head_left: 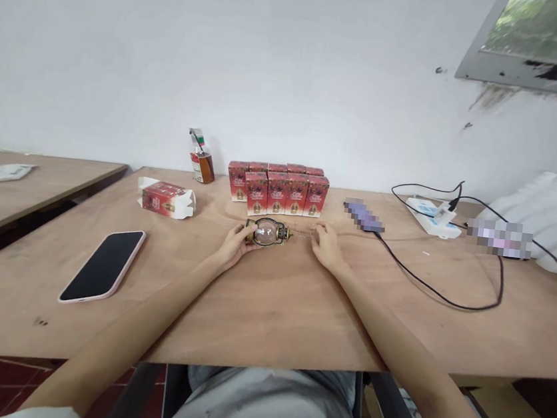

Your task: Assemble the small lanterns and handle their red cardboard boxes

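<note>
A small lantern-shaped ornament (268, 233) with a clear globe and a dark gold frame lies on its side on the wooden table (266, 315). My left hand (237, 241) grips its left end with curled fingers. My right hand (326, 240) rests just right of it, fingers pinched on a thin clear piece I cannot make out. Behind the ornament stand several small red boxes (281, 189) in two rows.
An opened red box (166, 198) lies on its side at the left, with a black phone (104, 265) nearer me. A small bottle (200, 158) stands by the wall. To the right lie a power strip (433, 216), black cables (450, 292) and a white pillow (554, 217).
</note>
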